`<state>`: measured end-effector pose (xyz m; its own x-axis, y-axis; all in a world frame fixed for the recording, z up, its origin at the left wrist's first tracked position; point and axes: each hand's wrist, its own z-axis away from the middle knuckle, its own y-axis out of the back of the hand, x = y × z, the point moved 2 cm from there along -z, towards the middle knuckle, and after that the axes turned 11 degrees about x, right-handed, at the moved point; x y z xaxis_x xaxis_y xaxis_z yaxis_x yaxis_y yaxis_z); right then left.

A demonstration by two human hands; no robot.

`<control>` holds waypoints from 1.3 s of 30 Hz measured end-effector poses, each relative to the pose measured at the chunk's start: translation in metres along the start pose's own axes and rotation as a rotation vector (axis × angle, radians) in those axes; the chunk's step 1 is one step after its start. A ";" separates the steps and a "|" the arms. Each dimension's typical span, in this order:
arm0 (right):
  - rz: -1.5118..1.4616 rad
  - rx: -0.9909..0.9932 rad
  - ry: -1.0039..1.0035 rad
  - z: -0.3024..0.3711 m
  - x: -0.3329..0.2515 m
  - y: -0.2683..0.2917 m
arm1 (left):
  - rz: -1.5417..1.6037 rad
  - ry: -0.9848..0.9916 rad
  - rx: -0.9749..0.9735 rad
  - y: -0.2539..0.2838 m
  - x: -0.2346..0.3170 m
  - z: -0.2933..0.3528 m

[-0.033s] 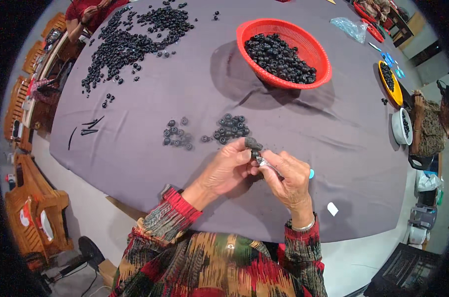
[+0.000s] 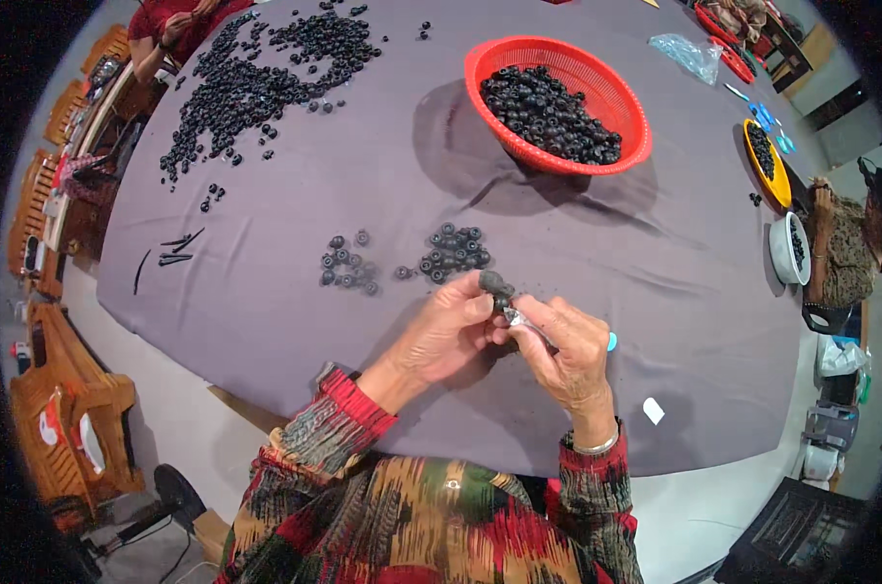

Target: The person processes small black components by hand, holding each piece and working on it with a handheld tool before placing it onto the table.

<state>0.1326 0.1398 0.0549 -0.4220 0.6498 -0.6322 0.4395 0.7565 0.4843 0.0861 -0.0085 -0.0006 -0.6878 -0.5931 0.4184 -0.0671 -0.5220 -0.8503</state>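
My left hand (image 2: 441, 326) pinches a small black round bead-like piece (image 2: 501, 302) between thumb and fingers. A dark grey lump (image 2: 493, 282) sits at its index fingertip; I cannot tell if it is a separate piece. Close against it, my right hand (image 2: 567, 355) is closed round a slim tool (image 2: 515, 317) with a pale, shiny tip touching or nearly touching the black piece. A light blue end (image 2: 612, 342) sticks out behind the right hand. Just beyond my hands lie two small groups of ringed black pieces, one on the left (image 2: 342, 263) and one nearer (image 2: 450, 255).
A red plastic basket (image 2: 635, 117) full of black pieces stands at the far middle. Many more pieces (image 2: 236, 92) spread over the grey cloth (image 2: 363, 136) at far left, near another person's arm (image 2: 149, 58). Thin black sticks (image 2: 175, 259), a yellow dish (image 2: 779, 185) and a white bowl (image 2: 783, 253) lie farther out.
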 end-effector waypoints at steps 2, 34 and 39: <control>-0.009 0.007 0.007 0.001 0.000 -0.001 | -0.006 -0.021 -0.014 0.002 0.000 0.001; -0.032 -0.116 -0.146 0.002 0.010 -0.003 | -0.107 -0.026 0.032 0.010 -0.006 -0.004; -0.020 -0.104 -0.202 0.003 0.015 -0.005 | -0.195 -0.048 0.097 0.007 -0.009 -0.004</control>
<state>0.1263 0.1456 0.0408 -0.2575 0.6146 -0.7456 0.3442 0.7794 0.5235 0.0888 -0.0046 -0.0114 -0.6337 -0.5026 0.5881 -0.1238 -0.6846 -0.7184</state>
